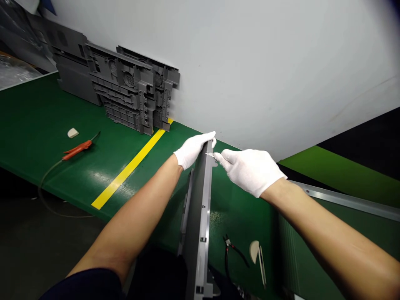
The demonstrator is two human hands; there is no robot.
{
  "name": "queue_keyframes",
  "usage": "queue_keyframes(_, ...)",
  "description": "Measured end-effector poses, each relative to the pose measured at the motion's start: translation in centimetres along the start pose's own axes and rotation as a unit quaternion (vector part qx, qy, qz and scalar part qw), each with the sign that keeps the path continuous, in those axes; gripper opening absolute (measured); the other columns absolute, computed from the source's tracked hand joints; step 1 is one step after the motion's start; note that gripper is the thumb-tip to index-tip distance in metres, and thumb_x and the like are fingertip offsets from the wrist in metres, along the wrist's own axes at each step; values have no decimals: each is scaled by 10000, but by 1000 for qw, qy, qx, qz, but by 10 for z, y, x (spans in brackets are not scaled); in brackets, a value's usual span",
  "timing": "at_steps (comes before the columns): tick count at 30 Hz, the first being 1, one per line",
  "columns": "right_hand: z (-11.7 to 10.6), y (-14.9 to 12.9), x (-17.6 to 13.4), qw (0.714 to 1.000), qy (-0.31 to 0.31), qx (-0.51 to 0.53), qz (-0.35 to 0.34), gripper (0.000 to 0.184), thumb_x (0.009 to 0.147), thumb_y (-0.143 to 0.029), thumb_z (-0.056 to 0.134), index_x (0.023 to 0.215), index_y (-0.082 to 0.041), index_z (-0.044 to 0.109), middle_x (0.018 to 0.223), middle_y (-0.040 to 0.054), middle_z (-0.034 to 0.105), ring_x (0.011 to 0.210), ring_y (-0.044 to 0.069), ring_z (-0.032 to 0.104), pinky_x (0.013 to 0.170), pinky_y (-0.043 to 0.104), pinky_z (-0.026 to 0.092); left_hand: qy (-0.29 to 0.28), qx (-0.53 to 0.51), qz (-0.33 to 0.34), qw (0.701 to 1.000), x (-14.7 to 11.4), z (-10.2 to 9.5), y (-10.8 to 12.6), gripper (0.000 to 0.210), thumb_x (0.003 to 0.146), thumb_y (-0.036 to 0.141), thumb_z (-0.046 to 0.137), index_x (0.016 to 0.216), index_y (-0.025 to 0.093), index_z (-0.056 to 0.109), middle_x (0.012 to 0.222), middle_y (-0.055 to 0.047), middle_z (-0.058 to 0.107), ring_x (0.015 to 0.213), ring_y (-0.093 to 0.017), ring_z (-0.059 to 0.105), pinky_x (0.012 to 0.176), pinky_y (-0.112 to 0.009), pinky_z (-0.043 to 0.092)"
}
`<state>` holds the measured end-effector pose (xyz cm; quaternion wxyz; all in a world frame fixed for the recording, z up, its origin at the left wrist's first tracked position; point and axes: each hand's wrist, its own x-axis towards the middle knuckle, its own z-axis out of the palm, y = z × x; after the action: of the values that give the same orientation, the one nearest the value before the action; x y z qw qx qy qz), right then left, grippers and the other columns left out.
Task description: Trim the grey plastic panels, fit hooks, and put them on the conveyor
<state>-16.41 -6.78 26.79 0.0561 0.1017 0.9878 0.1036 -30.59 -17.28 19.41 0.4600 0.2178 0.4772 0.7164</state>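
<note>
A grey plastic panel (204, 208) stands on its edge in front of me, its narrow side with small slots facing up. My left hand (194, 149), in a white glove, is closed around the panel's far end. On the other side, my right hand (251, 170), gloved as well, has its fingers pinched on a small thin blade (210, 154). The blade's bright tip lies against the panel's edge near the far corner; most of the tool is hidden in the glove.
Several grey moulded panels (121, 89) lean against the white wall. An orange air gun (76, 150) with a hose and a pale pad (73, 133) lie left on the green bench (34, 121). Cutting pliers (229, 246), another pale pad (254, 251) and a slim tool (262, 266) are at right.
</note>
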Motion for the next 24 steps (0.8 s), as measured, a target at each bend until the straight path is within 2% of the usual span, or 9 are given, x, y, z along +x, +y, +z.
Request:
queue_keyframes(6,1,-14,-18,998,37,23,-52,612,1045,-635,199,851,-261,643,531,-10,512,461,169,454,519,313,178,19,33,43,998,3,-6,-4,484,910,581,613,646,177,584,672,-14,517,594,-118,462,573,-268,413)
queue_keyframes(10,3,-6,-28,983,79,168,-11,563,1052,-620,251,805,-248,595,590,-26,500,499,146,411,514,301,242,19,28,32,999,2,-6,-5,465,909,580,608,667,184,586,658,-8,494,597,-131,467,593,-288,427)
queue_keyframes(13,11,2,-47,926,91,360,70,529,1040,-627,332,744,-247,552,601,-38,454,539,140,398,539,286,321,5,57,49,997,-3,-5,-6,389,907,541,624,748,186,633,708,-18,535,684,-160,531,682,-320,488)
queue_keyframes(15,24,3,-67,867,67,475,134,530,1013,-662,391,714,-249,539,588,-44,428,546,142,386,538,282,332,3,86,71,994,-9,-5,-7,263,894,454,663,936,196,695,898,-47,634,901,-203,605,836,-358,528)
queue_keyframes(16,34,2,-79,840,50,517,158,531,1003,-674,407,714,-250,544,588,-44,430,548,144,383,537,283,330,3,96,81,992,-13,-5,-7,275,880,407,686,1078,216,698,1074,-65,664,1068,-230,605,942,-386,522)
queue_keyframes(18,58,-3,-104,800,25,570,186,538,992,-689,413,717,-250,558,592,-40,443,556,149,385,543,288,326,2,113,93,989,-26,-3,-6,541,854,344,724,1376,297,588,1494,-67,534,1410,-271,447,1161,-448,413)
queue_keyframes(20,86,-13,-130,772,11,599,215,556,982,-704,407,704,-247,558,582,-35,436,552,154,387,546,294,332,-6,153,90,984,-46,1,-2,765,860,337,726,1551,380,401,1712,-20,268,1578,-275,215,1281,-494,247)
queue_keyframes(22,113,-25,-155,742,-2,620,254,583,974,-723,381,678,-248,544,549,-34,413,529,161,394,539,301,354,-20,242,71,967,-75,10,3,733,897,387,683,1567,409,388,1745,10,179,1618,-288,82,1302,-545,164)
queue_keyframes(24,137,-41,-177,735,-13,621,270,619,977,-743,299,650,-257,499,500,-31,384,486,170,399,516,312,381,-42,363,49,930,-113,23,7,491,935,427,608,1424,393,598,1722,4,259,1621,-318,52,1285,-592,185)
